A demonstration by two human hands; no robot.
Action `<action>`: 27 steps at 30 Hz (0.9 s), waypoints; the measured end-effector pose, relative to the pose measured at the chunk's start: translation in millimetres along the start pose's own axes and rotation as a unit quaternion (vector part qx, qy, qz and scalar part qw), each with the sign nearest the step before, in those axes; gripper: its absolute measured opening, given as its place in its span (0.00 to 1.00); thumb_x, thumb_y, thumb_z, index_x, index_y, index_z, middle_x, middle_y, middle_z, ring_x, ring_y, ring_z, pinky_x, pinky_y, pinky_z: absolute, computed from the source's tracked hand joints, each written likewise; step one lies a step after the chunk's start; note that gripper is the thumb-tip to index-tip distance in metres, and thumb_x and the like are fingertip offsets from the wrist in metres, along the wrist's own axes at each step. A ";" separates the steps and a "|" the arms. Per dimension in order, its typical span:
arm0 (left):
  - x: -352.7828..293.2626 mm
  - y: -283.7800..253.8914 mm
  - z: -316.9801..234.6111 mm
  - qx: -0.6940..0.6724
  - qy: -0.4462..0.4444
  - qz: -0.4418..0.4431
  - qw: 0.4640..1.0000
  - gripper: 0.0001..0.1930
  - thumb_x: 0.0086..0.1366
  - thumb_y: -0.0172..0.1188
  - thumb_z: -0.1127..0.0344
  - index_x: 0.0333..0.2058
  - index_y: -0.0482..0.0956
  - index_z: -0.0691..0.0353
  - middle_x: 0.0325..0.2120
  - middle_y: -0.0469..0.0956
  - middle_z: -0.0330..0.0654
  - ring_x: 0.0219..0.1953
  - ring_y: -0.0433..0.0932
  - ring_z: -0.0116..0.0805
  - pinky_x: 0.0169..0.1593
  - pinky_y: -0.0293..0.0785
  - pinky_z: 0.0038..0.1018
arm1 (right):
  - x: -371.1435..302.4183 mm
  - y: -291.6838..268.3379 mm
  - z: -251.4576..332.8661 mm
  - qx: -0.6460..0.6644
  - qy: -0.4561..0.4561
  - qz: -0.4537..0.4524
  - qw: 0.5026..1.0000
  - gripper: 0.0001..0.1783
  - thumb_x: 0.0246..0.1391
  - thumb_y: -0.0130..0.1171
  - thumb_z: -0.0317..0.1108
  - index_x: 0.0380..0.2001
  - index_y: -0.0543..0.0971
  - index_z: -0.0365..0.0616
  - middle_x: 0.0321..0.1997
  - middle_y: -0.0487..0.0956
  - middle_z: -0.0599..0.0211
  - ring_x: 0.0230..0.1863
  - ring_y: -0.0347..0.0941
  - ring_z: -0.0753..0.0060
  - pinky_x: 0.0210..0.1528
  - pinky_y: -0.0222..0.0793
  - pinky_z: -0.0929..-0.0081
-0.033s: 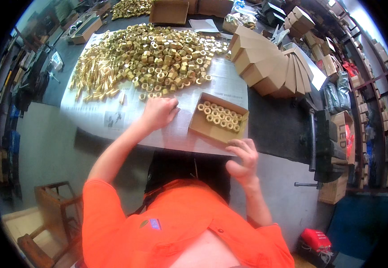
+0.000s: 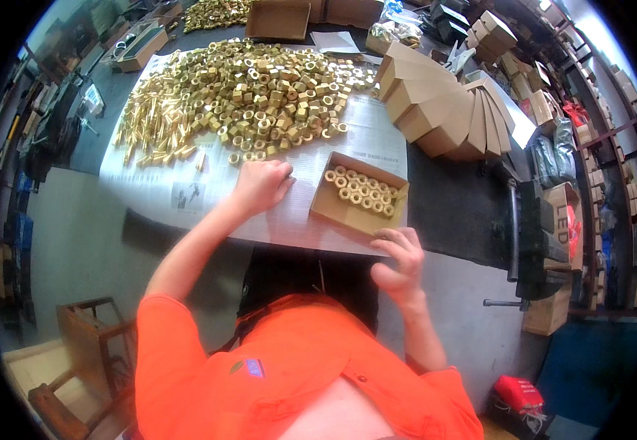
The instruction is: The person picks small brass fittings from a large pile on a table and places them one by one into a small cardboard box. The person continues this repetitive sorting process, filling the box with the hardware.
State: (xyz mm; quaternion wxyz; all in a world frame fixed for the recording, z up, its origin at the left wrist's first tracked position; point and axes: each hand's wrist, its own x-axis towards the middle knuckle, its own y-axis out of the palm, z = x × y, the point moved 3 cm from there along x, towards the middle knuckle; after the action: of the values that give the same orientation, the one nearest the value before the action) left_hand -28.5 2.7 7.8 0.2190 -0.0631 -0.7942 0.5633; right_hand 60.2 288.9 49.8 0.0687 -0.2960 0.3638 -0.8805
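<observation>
Orange shirt (image 2: pixel 289 381) fills the bottom of the view, forearms coming up from it. Right hand (image 2: pixel 399 260) hangs at the near table edge, fingers curled inward, just below the near corner of the small cardboard box (image 2: pixel 399 192); cannot tell whether anything is pinched in it. That box sits open on the white paper sheet (image 2: pixel 186 191), near the front edge of the table, with brass nuts (image 2: pixel 359 192) packed in neat rows inside, partly filled. Left hand (image 2: pixel 261 183) rests knuckles-up on the paper just left of the box, clenched into a loose fist, contents hidden. Beyond the left hand, big loose heap of brass hex nuts (image 2: pixel 260 95) spread across the paper, with longer brass pieces (image 2: pixel 153 136) fanned out on its left side. Right of the heap, a stack of folded cardboard box blanks (image 2: pixel 443 110) leaning in a row. Farther back, another open brown box (image 2: pixel 278 18) at the table's far edge. Wooden chair (image 2: pixel 83 345) on the floor, lower left.
</observation>
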 end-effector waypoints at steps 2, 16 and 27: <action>-2.6 0.1 -2.2 0.011 0.002 -0.008 1.000 0.09 0.58 0.61 0.59 0.31 0.79 0.57 0.24 0.78 0.43 0.27 0.79 0.45 0.31 0.74 0.39 | -0.2 -0.3 -0.5 0.004 0.004 0.004 1.000 0.16 0.26 0.54 0.29 0.26 0.80 0.38 0.38 0.80 0.59 0.39 0.72 0.52 0.43 0.71 0.65; 15.5 -23.7 -10.1 -0.149 -0.036 -0.038 0.987 0.07 0.56 0.65 0.66 0.29 0.81 0.63 0.24 0.78 0.45 0.23 0.78 0.42 0.28 0.72 0.35 | -0.5 -1.5 0.7 0.003 -0.004 -0.005 1.000 0.16 0.26 0.54 0.28 0.26 0.79 0.37 0.37 0.80 0.59 0.38 0.72 0.53 0.43 0.71 0.64; 41.8 4.7 -77.0 0.005 0.135 0.051 0.990 0.05 0.50 0.60 0.66 0.20 0.77 0.60 0.24 0.76 0.42 0.27 0.78 0.45 0.30 0.73 0.39 | 0.3 -1.0 1.0 0.003 -0.002 -0.009 1.000 0.15 0.25 0.53 0.28 0.25 0.79 0.37 0.37 0.80 0.59 0.38 0.71 0.53 0.43 0.70 0.63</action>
State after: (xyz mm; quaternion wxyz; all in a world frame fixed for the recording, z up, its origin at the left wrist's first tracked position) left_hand -34.4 85.6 35.8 0.2958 -0.1775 -0.7500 0.5643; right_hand 60.6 288.9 51.3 0.0625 -0.3010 0.3585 -0.8815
